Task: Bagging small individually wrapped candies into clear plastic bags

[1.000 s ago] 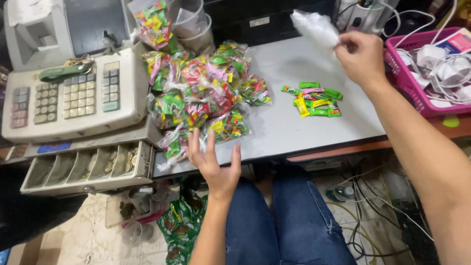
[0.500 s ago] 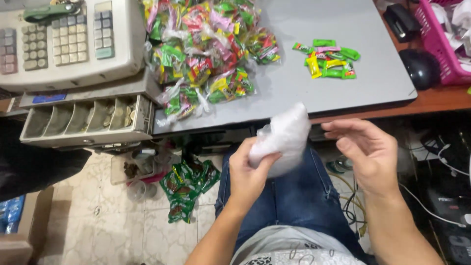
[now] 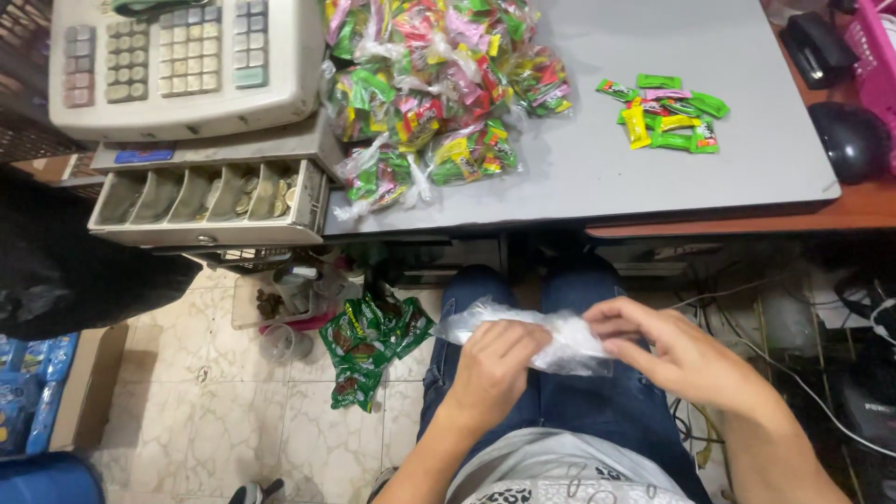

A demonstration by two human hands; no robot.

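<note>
Both hands, the left hand (image 3: 490, 359) and right hand (image 3: 681, 359), are pinching a clear plastic bag (image 3: 551, 336) at lower centre; tugging unevenly could tear the thin film.

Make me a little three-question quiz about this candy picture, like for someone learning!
1. True or false: both hands pinch the clear plastic bags over the lap.
2. Where do the loose candies lie? A) in the coin drawer B) on the grey tabletop C) on the floor
3. Fill in: the open coin drawer sits under the cash ______.

Key:
1. True: left hand and right hand both grip them.
2. B, on the grey tabletop, apart from the pile of filled candy bags.
3. register
</note>
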